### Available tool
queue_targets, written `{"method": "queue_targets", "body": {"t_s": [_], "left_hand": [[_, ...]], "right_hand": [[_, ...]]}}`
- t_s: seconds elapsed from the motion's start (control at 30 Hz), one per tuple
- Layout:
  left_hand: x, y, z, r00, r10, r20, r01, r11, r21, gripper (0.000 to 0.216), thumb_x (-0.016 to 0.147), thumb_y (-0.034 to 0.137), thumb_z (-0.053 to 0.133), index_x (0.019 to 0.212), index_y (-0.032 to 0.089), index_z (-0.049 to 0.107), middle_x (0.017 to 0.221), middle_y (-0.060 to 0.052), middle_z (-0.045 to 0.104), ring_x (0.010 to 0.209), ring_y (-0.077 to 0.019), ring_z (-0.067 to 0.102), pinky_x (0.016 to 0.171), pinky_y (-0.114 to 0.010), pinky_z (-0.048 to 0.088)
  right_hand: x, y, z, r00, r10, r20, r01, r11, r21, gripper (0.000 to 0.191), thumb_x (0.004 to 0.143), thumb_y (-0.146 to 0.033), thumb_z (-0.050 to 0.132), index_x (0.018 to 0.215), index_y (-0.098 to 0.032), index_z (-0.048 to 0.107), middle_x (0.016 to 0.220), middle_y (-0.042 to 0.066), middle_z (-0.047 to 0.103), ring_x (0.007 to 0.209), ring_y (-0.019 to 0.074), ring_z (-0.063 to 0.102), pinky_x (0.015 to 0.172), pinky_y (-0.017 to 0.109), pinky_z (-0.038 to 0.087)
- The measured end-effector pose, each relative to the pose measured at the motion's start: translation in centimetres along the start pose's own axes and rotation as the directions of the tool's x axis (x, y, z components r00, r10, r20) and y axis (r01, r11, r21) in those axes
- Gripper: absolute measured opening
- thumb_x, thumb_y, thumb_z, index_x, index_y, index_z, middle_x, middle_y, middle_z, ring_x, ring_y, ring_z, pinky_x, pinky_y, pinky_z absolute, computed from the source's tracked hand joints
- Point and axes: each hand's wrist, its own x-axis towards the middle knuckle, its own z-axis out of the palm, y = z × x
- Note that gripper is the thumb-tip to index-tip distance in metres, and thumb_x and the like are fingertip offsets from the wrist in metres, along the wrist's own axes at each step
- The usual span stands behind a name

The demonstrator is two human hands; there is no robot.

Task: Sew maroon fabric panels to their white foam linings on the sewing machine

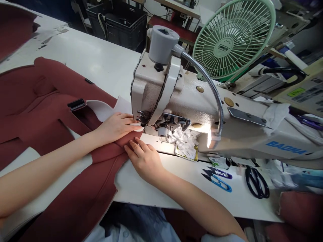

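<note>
A large dark red garment piece point(83, 188) runs under the head of a white sewing machine point(156, 80). My left hand point(114, 127) lies on this fabric beside the needle area, fingers stretched toward the presser foot, which is mostly hidden. A small white piece point(137, 127) shows at its fingertips. Close to my body, my right hand point(145, 161) rests with fingers spread on the fabric's edge and the machine bed. A white strip point(101, 109) with a black buckle point(76, 104) lies on the fabric behind my left hand.
A tin point(186, 153) of white pieces sits by the needle area. Blue thread snips point(220, 183), purple snips point(222, 173) and black-handled scissors point(256, 183) lie to the right. A green fan point(233, 40) stands behind the machine; a dark crate point(118, 27) is beyond the table.
</note>
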Motion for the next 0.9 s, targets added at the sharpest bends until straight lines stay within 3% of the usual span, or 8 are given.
{"method": "queue_targets", "body": {"t_s": [0.27, 0.5, 0.77, 0.9], "left_hand": [[0.0, -0.7, -0.6, 0.988, 0.139, -0.066, -0.145, 0.985, -0.091, 0.031, 0.101, 0.019, 0.046, 0.117, 0.029, 0.070, 0.121, -0.001, 0.070, 0.113, -0.0210, 0.056, 0.093, -0.033, 0.039], [0.9, -1.0, -0.3, 0.985, 0.162, -0.058, -0.165, 0.984, -0.059, 0.030, 0.102, 0.018, 0.044, 0.112, 0.026, 0.071, 0.108, 0.000, 0.075, 0.105, -0.0166, 0.060, 0.089, -0.030, 0.042], [1.7, -0.8, -0.2, 0.961, 0.184, -0.205, -0.196, 0.980, -0.037, 0.028, 0.100, 0.014, 0.046, 0.098, 0.022, 0.073, 0.097, -0.002, 0.074, 0.088, -0.0155, 0.063, 0.083, -0.029, 0.042], [2.3, 0.2, -0.2, 0.956, 0.212, -0.201, -0.212, 0.977, 0.022, 0.024, 0.097, 0.012, 0.049, 0.091, 0.019, 0.071, 0.084, -0.003, 0.070, 0.083, -0.0171, 0.061, 0.081, -0.029, 0.042]], "right_hand": [[-0.7, -2.0, 0.3, 0.997, -0.061, 0.054, 0.064, 0.996, -0.060, 0.039, 0.100, -0.010, 0.039, 0.135, 0.000, 0.055, 0.136, 0.026, 0.058, 0.126, 0.0309, 0.058, 0.090, 0.044, 0.056], [-0.5, -1.7, 0.6, 0.997, -0.043, 0.061, 0.049, 0.992, -0.113, 0.039, 0.103, -0.015, 0.038, 0.135, -0.003, 0.055, 0.137, 0.023, 0.059, 0.125, 0.0305, 0.060, 0.086, 0.042, 0.058], [-0.2, -0.5, 0.3, 0.995, 0.000, 0.095, 0.010, 0.995, -0.101, 0.040, 0.104, -0.017, 0.038, 0.138, -0.004, 0.054, 0.141, 0.021, 0.055, 0.129, 0.0315, 0.056, 0.085, 0.040, 0.057], [0.1, 0.0, 0.1, 0.989, 0.031, 0.148, -0.018, 0.996, -0.085, 0.040, 0.105, -0.017, 0.037, 0.140, -0.006, 0.053, 0.144, 0.020, 0.053, 0.132, 0.0298, 0.054, 0.086, 0.040, 0.056]]}}
